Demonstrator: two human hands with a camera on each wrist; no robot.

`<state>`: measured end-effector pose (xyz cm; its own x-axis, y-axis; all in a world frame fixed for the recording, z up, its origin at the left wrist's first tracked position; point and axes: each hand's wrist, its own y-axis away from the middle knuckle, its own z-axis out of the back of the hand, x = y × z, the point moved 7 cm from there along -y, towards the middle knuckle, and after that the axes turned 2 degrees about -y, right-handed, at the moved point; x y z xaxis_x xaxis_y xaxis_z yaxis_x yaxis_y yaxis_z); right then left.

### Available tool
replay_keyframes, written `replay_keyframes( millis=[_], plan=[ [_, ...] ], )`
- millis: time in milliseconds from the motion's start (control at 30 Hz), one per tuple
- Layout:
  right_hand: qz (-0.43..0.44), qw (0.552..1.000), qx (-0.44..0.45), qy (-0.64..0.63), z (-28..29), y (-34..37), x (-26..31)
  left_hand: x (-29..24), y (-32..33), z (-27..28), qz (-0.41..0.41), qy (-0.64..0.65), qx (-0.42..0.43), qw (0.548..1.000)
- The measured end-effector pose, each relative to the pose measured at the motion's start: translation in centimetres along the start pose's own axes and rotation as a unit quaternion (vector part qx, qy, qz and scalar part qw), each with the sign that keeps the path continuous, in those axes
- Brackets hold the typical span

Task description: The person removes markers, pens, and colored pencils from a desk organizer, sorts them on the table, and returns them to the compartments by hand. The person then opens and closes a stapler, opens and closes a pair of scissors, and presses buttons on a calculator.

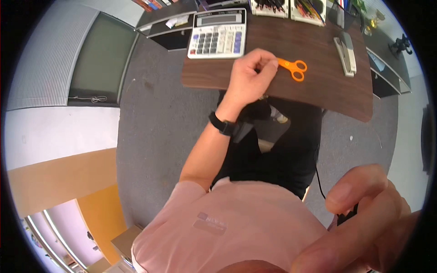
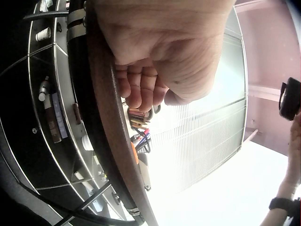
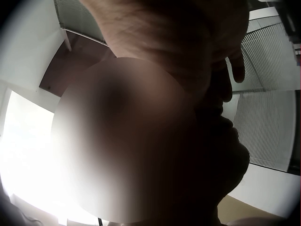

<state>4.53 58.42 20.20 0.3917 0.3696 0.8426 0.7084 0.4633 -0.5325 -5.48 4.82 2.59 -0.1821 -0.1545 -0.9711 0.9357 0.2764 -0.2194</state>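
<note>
The left hand (image 1: 252,77) rests on the brown desk (image 1: 327,93), its fingers loosely curled, fingertips beside the orange scissors (image 1: 296,68). The loops of the scissors point right; their blades are hidden by the hand. In the left wrist view the curled fingers (image 2: 141,89) show above the desk edge, and an orange bit of the scissors (image 2: 135,153) shows farther along. Raised close to the head, the right hand (image 1: 368,218) has bent, relaxed fingers and no held thing visible. The right wrist view shows that hand (image 3: 164,37) dark, beside the person's blurred head.
A white calculator (image 1: 217,34) lies left of the scissors, and a stapler (image 1: 346,54) lies to their right. At the back stand white trays of pencils (image 1: 308,11) and a dark mesh pen holder (image 1: 341,17). Low shelves (image 1: 170,29) flank the desk.
</note>
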Motion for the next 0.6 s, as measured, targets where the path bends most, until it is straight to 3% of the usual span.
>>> replay_keyframes(
  millis=[100,167,200,233,300,367,400,433,467,500,533,600],
  plan=[
    [0.012,1.000,0.012,0.001,0.2,2.4,2.5,-0.2,-0.3,0.1,-0.051,-0.026,0.003,0.998],
    [0.010,1.000,0.016,0.000,-4.9,-4.6,-1.0,0.1,-0.7,-0.1,-0.052,-0.022,0.002,0.998],
    [0.008,1.000,0.007,-0.002,-16.5,-11.7,-3.6,-0.1,-1.1,0.0,-0.043,-0.041,0.003,0.998],
    [-0.009,1.000,0.009,-0.008,-19.3,-14.4,-4.8,0.0,-0.2,0.1,-0.020,-0.055,-0.007,0.998],
    [-0.009,0.999,0.047,-0.009,-18.4,-15.2,-5.7,-0.4,-0.7,0.6,-0.053,-0.013,-0.021,0.998],
    [0.021,0.989,0.148,0.008,-15.8,-15.9,-9.6,-0.2,-0.4,0.1,-0.048,-0.018,-0.001,0.999],
    [-0.008,0.993,0.114,-0.041,-17.5,-16.9,-11.9,0.0,-0.3,0.2,-0.044,-0.015,0.003,0.999],
    [-0.001,0.985,0.135,0.106,-17.0,-17.8,-13.6,-0.4,-0.2,0.3,-0.035,-0.038,0.002,0.999],
    [-0.064,0.980,0.065,0.174,-16.8,-18.2,-15.8,-0.3,-0.3,0.0,-0.046,-0.041,-0.003,0.998],
    [-0.044,0.935,0.104,0.336,-16.5,-18.7,-17.6,-0.1,-0.4,0.0,-0.056,-0.047,-0.006,0.997],
    [-0.077,0.917,0.110,0.375,-16.1,-18.8,-20.2,0.1,-0.4,0.0,-0.057,-0.039,-0.010,0.998],
    [-0.051,0.902,0.123,0.412,-15.3,-18.8,-24.4,-0.1,-0.5,0.3,-0.050,-0.029,-0.009,0.998]
  ],
)
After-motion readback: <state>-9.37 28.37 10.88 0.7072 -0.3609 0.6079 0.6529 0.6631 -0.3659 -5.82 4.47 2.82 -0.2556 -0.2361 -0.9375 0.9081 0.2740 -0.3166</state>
